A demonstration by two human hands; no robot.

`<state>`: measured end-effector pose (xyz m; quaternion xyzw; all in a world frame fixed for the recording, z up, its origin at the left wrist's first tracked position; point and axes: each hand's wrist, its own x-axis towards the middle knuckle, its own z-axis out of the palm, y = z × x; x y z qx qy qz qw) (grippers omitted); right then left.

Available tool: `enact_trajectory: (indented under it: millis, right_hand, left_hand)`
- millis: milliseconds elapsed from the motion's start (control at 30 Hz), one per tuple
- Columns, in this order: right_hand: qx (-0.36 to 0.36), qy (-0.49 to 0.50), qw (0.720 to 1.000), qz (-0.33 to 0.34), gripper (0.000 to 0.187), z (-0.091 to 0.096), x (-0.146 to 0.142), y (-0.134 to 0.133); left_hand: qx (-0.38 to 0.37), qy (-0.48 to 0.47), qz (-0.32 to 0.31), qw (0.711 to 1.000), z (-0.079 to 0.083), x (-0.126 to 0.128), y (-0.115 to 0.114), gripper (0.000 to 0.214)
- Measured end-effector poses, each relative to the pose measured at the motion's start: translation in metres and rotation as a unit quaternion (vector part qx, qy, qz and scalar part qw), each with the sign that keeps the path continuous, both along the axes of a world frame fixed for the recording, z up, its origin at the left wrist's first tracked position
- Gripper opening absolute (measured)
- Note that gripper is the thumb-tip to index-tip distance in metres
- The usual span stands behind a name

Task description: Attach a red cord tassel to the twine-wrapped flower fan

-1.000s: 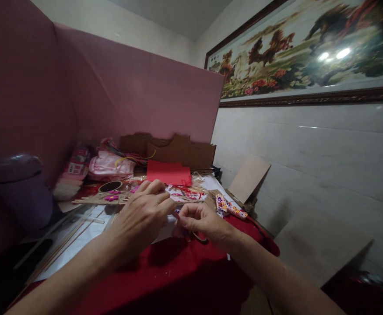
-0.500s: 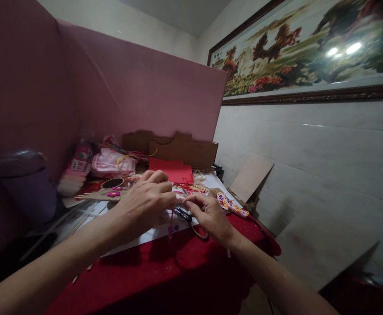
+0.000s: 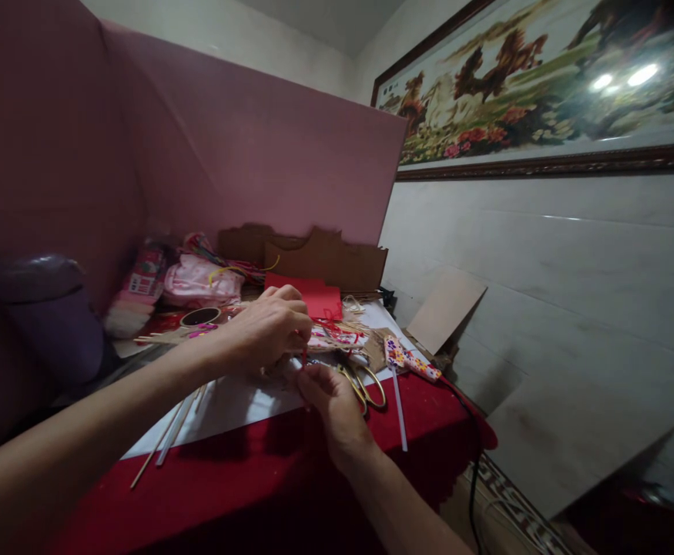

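My left hand (image 3: 267, 330) hovers over the craft clutter with its fingers curled together, pinching the top of a thin red string (image 3: 303, 357). Just below it, my right hand (image 3: 330, 401) is closed too, thumb and fingers pinched on the string's lower end. The short string runs nearly upright between the two hands. Gold-handled scissors (image 3: 367, 385) lie on the table right beside my right hand, untouched. Under the hands is a white sheet (image 3: 238, 405) on a red tablecloth (image 3: 290, 470).
Thin wooden sticks (image 3: 170, 432) lie on the sheet at left. A red card (image 3: 319, 297), cut cardboard (image 3: 325, 262), a tape roll (image 3: 201, 316), pink bags (image 3: 198, 281) and a flowered piece (image 3: 409, 361) crowd the back. A pink board (image 3: 267, 162) stands behind, a purple bin (image 3: 48, 320) at left.
My right hand has let go of the scissors, which now lie to its right, and has drawn back below my left hand to pinch the string. The view has shifted slightly left.
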<state>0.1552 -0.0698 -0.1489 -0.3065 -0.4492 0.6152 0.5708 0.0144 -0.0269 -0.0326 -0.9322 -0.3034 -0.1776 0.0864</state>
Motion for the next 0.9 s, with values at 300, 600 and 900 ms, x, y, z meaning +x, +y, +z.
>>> enact_trajectory:
  millis: [300, 600, 900]
  right_hand:
    - [-0.056, 0.087, 0.994, -0.029, 0.023, -0.008, -0.007, 0.007]
    - [-0.062, 0.106, 0.991, -0.052, 0.021, -0.012, -0.019, 0.008]
    - [-0.075, 0.112, 0.989, -0.054, 0.019, -0.016, -0.026, 0.009]
  left_hand:
    - [-0.058, -0.001, 0.042, 0.997, -0.003, -0.006, 0.026, 0.008]
    - [-0.147, -0.01, 0.099, 0.984, -0.009, -0.014, 0.044, 0.013]
    - [-0.133, -0.033, 0.1, 0.985, -0.01, -0.014, 0.042, 0.012]
